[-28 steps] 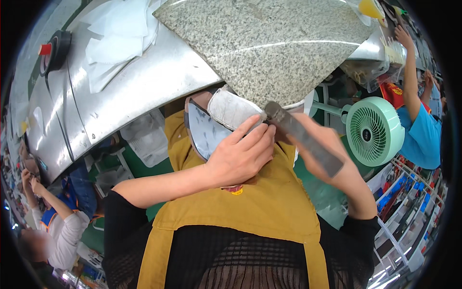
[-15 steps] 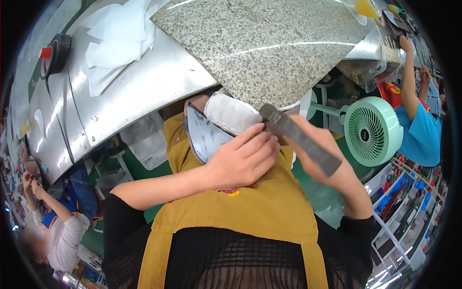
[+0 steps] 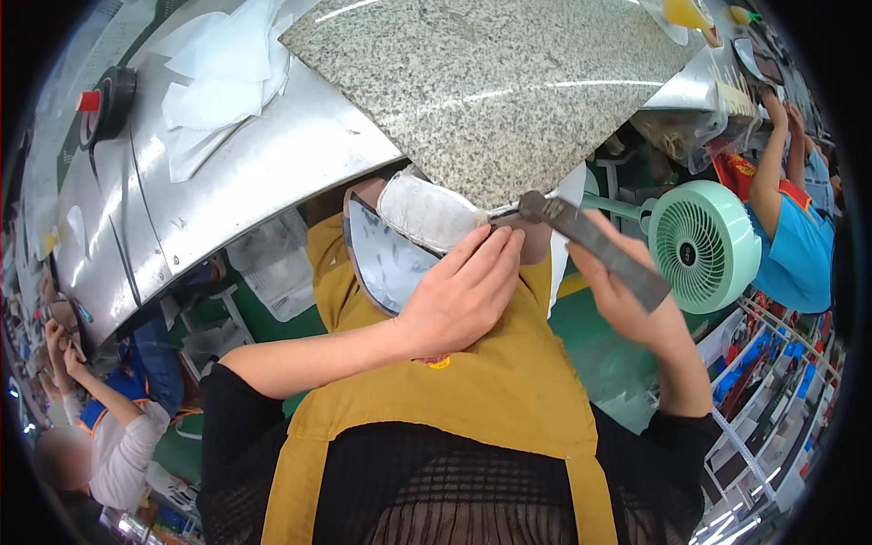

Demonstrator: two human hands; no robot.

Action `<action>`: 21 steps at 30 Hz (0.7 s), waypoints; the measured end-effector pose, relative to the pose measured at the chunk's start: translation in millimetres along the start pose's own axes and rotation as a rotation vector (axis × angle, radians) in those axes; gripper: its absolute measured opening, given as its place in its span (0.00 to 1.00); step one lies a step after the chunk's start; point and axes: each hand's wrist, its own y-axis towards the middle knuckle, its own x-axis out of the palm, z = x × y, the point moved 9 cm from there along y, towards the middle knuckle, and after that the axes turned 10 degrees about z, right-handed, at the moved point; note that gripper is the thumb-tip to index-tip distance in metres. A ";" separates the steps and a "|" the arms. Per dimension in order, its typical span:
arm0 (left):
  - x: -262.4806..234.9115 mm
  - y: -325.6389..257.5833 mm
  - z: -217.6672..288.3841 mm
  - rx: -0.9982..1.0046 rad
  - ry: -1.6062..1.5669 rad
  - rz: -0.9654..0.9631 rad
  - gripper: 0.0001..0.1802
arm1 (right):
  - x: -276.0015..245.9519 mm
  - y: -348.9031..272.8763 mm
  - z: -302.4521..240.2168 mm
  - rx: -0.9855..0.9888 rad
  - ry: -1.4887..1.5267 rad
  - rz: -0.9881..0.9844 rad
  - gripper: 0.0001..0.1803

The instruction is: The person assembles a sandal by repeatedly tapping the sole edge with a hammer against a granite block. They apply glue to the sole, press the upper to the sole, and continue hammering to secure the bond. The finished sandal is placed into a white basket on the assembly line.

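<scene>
My left hand (image 3: 468,295) presses its closed fingers on the right part of a brown-edged piece with a white padded strip (image 3: 422,213) and a smooth grey-blue panel (image 3: 391,259). The piece lies against the near corner of a speckled stone slab (image 3: 490,91). In my right hand (image 3: 631,313) is a hammer (image 3: 599,245); its dark metal head is tilted, with the round end just right of my left fingertips. A thin dark strip shows between the fingertips and the hammer. The hammer's handle is mostly hidden by my right hand.
White sheets (image 3: 222,77) and a black roll (image 3: 111,104) with a red part lie on the metal table (image 3: 300,154). A green fan (image 3: 704,245) stands to the right. Co-workers sit at far left and right. Yellow items lie at the slab's far right.
The hammer and my right hand have shifted right, uncovering the thin dark strip by my left fingertips. The padded piece and my left hand have moved slightly left.
</scene>
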 end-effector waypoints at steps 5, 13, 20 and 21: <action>-0.7 -2.5 2.5 0.009 -0.011 0.044 0.19 | -10.6 2.7 -22.9 -0.278 -0.003 0.150 0.22; -3.1 -1.5 0.6 -0.017 -0.020 0.033 0.18 | -1.8 7.4 -18.7 -0.216 -0.082 -0.013 0.22; -0.5 -3.5 1.4 -0.004 -0.052 0.012 0.19 | 7.7 3.0 -5.6 -0.114 -0.002 0.006 0.17; -4.3 -0.1 0.3 -0.009 -0.046 0.005 0.19 | -0.9 1.2 -4.4 -0.118 -0.020 0.055 0.16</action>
